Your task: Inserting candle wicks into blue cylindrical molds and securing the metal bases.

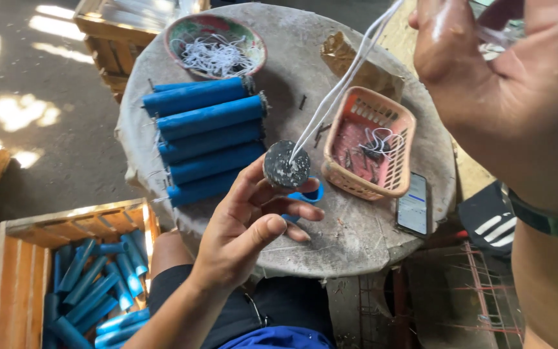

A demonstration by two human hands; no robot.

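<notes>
Left hand (pixel 243 226): fingers closed around blue tube (pixel 301 194), grey end cap facing up.
Right hand (pixel 498 84): pinches white strings (pixel 343 84) well above.
Axis: strings rise up-right from cap.

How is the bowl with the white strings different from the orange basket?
The bowl is round, with a solid, patterned green and red wall; the orange basket is rectangular with slotted sides. The bowl holds a big pile of white strings; the basket holds only a few strings plus small dark bits. Both sit on the round table.
</notes>
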